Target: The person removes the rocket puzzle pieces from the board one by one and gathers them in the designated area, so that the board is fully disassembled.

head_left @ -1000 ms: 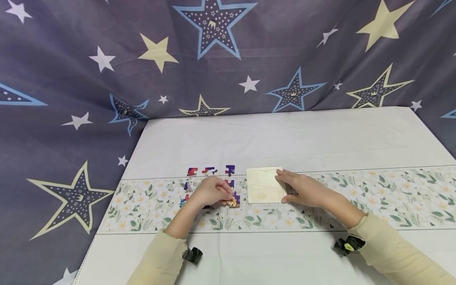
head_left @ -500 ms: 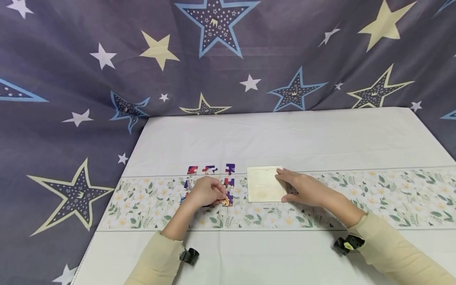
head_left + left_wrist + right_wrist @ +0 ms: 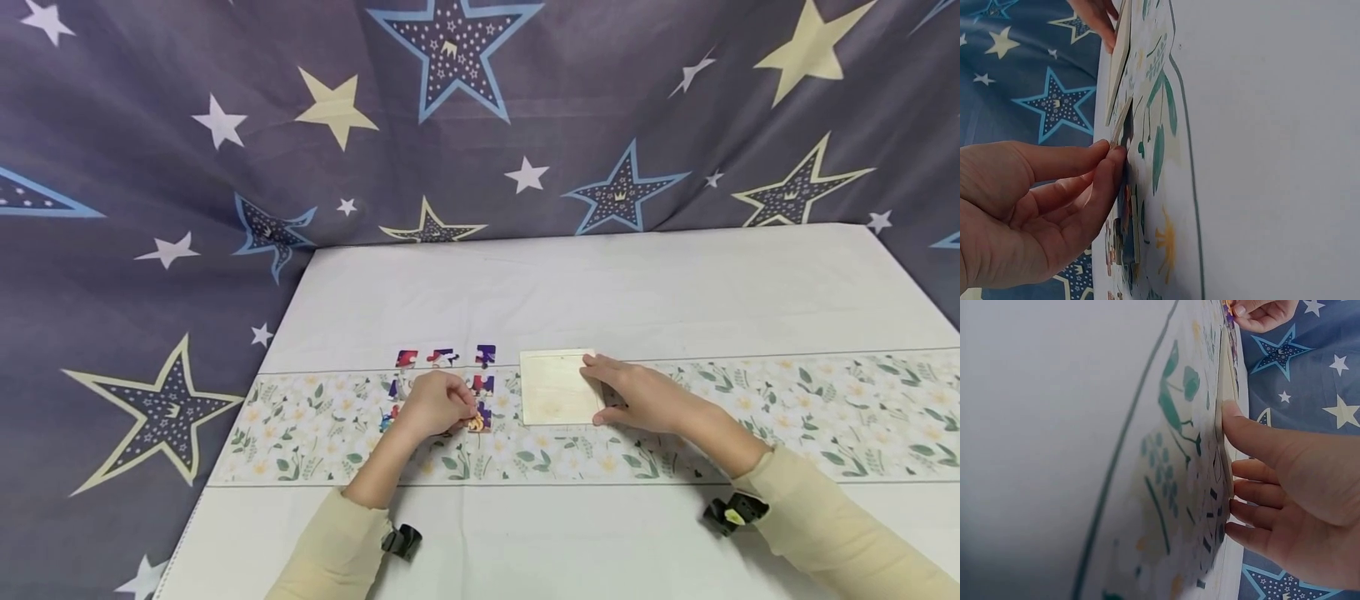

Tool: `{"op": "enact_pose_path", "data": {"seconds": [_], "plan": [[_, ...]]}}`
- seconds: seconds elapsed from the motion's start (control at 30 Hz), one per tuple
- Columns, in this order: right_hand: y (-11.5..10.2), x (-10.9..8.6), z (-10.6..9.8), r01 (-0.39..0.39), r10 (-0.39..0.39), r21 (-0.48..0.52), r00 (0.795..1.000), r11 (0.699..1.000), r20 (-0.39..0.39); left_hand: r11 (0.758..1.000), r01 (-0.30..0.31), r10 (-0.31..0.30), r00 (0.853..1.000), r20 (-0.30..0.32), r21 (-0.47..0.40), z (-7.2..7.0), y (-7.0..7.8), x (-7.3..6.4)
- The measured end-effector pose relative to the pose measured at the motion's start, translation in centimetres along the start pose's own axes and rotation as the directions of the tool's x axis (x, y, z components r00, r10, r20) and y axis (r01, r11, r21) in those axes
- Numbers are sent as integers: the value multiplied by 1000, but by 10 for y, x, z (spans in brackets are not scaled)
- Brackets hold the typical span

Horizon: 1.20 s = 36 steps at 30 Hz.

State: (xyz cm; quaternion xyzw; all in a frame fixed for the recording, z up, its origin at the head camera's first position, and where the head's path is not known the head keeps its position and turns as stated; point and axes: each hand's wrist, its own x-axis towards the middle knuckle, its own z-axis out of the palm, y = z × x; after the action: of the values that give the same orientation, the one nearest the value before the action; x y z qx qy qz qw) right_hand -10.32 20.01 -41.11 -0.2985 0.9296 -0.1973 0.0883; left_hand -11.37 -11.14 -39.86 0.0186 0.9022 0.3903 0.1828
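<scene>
My left hand (image 3: 437,405) pinches a jigsaw piece (image 3: 480,418) with purple and orange print between thumb and fingertips. Seen from the left wrist, that piece (image 3: 1124,117) stands tilted against the tabletop, its thin wooden edge showing. My right hand (image 3: 637,397) holds the right side of a shallow pale wooden tray (image 3: 558,390), thumb by the near corner and index finger at the far one. In the right wrist view the thumb and fingertips touch the edge of the tray (image 3: 1227,381). The tray's inside shows bare wood.
Several loose jigsaw pieces lie left of the tray, among them a red one (image 3: 406,358), a purple one (image 3: 485,355) and a red-purple one (image 3: 483,384). My left hand partly covers others. A white cloth with a floral band (image 3: 795,408) covers the table; a starry curtain (image 3: 300,167) hangs behind.
My left hand has moved slightly left with the pinched piece, away from the tray, and then stayed nearly still. The right hand and the tray have hardly moved.
</scene>
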Motion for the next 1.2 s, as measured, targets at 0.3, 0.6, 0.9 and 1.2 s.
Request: {"op": "enact_pose_path", "data": {"seconds": [0.3, 0.6, 0.9, 1.2], "plan": [[-1, 1, 1, 1, -1, 0, 1000, 1000, 7, 1000, -9, 10, 999, -31, 30, 0, -1, -2], [-2, 1, 1, 10, -10, -19, 1000, 1000, 1, 997, -41, 43, 998, -43, 60, -1, 0, -4], [-2, -3, 1, 20, -21, -32, 1000, 999, -21, 995, -81, 82, 997, -4, 50, -15, -4, -5], [10, -17, -21, -58, 55, -41, 996, 997, -65, 975, -186, 193, 980, -49, 124, -61, -3, -5]]}}
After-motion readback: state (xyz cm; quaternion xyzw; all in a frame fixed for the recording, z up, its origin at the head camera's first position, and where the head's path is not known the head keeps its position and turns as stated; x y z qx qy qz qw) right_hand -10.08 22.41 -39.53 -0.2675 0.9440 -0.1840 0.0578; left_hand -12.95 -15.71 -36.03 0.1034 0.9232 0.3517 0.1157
